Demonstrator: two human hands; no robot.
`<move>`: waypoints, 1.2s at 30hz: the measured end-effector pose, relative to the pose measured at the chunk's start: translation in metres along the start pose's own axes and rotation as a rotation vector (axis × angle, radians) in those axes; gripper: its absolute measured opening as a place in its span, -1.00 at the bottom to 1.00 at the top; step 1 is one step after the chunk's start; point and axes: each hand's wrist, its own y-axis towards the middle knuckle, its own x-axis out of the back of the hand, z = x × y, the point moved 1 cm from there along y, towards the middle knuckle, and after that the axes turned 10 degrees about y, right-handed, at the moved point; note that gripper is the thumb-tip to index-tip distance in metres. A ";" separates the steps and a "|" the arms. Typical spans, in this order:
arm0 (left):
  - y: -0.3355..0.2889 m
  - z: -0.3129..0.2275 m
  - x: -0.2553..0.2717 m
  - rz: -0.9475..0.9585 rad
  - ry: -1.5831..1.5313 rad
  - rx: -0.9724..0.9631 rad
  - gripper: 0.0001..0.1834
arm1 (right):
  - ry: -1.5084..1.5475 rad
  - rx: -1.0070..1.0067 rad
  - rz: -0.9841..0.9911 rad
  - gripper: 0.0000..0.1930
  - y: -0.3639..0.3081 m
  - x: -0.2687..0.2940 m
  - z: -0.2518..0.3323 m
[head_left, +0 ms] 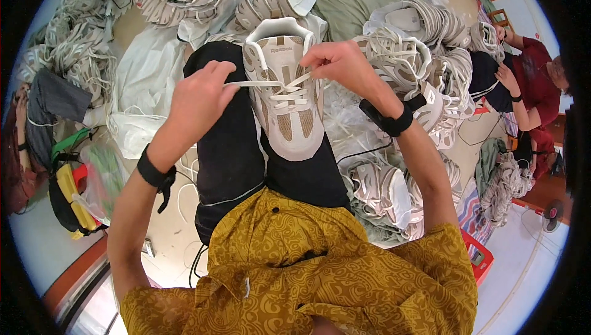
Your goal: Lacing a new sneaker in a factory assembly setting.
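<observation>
A beige and white sneaker (pixel 288 113) rests on my lap, toe toward me, between my black trouser legs (pixel 231 144). White lace (pixel 289 92) crosses its eyelets. My left hand (pixel 200 98) pinches one lace end (pixel 249 84) and pulls it out to the left. At the upper right eyelets, my right hand (pixel 338 61) pinches the other lace end. Both wrists wear black bands.
Piles of similar pale sneakers (pixel 425 33) surround me, right, behind and upper left. White plastic bags (pixel 144 83) lie at left. A second person in a red top (pixel 532 83) sits at the far right. A small red stool (pixel 477 255) stands by my right elbow.
</observation>
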 end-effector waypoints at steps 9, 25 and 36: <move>0.010 -0.009 -0.020 0.312 0.220 -0.004 -0.75 | -0.064 0.029 0.024 -0.79 -0.004 0.001 0.001; 0.017 0.042 0.062 0.529 -0.523 0.533 -0.85 | -0.036 0.029 -0.003 -0.78 -0.002 -0.003 -0.006; -0.005 0.067 0.084 0.305 -0.410 0.545 -0.90 | -0.349 0.273 -0.011 -0.84 -0.003 0.004 0.001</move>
